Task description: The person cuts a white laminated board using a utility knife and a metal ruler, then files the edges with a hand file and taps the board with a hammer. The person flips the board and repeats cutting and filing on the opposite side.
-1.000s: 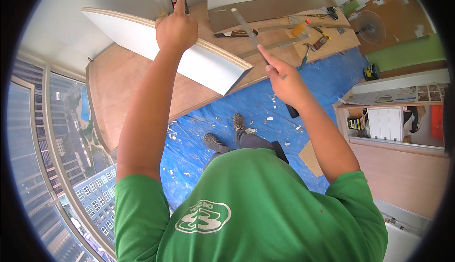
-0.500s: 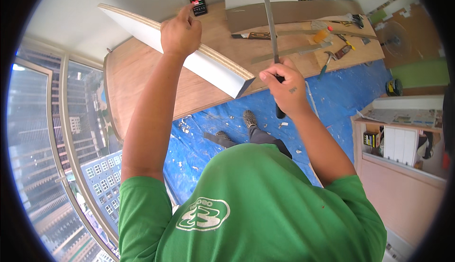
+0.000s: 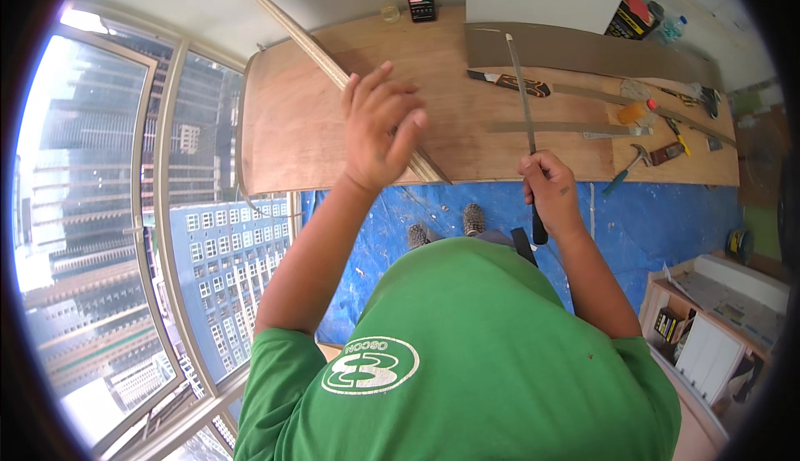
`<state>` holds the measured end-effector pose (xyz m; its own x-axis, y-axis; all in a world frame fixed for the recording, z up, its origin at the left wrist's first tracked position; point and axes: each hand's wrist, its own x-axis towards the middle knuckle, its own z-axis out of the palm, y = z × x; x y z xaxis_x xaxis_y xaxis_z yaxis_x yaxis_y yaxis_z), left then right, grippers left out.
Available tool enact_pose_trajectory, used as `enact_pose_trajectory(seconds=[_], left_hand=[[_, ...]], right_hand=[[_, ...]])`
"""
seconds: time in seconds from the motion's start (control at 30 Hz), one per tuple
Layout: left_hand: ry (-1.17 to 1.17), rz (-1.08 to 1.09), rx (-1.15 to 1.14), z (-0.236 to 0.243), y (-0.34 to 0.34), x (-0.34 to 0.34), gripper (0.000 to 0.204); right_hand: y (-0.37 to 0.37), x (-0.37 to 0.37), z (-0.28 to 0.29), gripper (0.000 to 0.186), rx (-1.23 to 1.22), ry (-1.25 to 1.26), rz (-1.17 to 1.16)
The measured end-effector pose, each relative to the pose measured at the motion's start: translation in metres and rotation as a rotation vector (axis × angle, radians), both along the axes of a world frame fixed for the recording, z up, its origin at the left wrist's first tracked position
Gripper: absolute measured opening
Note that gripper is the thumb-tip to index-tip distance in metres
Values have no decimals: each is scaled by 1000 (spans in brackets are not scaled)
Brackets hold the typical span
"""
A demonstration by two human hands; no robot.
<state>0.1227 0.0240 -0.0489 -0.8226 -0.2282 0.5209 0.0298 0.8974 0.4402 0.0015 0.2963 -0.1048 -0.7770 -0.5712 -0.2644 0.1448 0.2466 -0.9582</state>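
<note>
The single fisheye view looks steeply down from the wearer's head, above and behind the left grip [image 3: 382,134] and right grip [image 3: 550,190], facing the counter [image 3: 292,132] ahead. It sits near enough for the green shirt [image 3: 500,336] to fill the foreground behind both, and reaches from the window [image 3: 83,211] left of the left grip to the cabinet [image 3: 708,353] right of the right grip.

Daylight is entering through the left window [image 3: 96,211]
Glare is whitening its outer side; straight edges are bowing outward.
</note>
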Motion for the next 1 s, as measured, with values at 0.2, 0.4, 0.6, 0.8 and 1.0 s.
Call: enact_pose_trajectory(seconds=[0.2, 0.4, 0.6, 0.8, 1.0], left_hand=[[-115, -231, -106, 1, 29, 34, 31], [14, -201, -324, -10, 41, 41, 30], [162, -5, -361, -20, 64, 45, 26], [264, 67, -285, -24, 75, 42, 25], [257, 70, -210, -23, 78, 39, 26]], right_hand=[[-13, -30, -1, 26, 19, -57, 77], [-23, -40, -8, 29, -19, -80, 114], [-15, -47, -16, 25, -22, -97, 131], [-2, -53, -21, 25, 12, -119, 115], [3, -54, -26, 24, 13, -128, 136]])
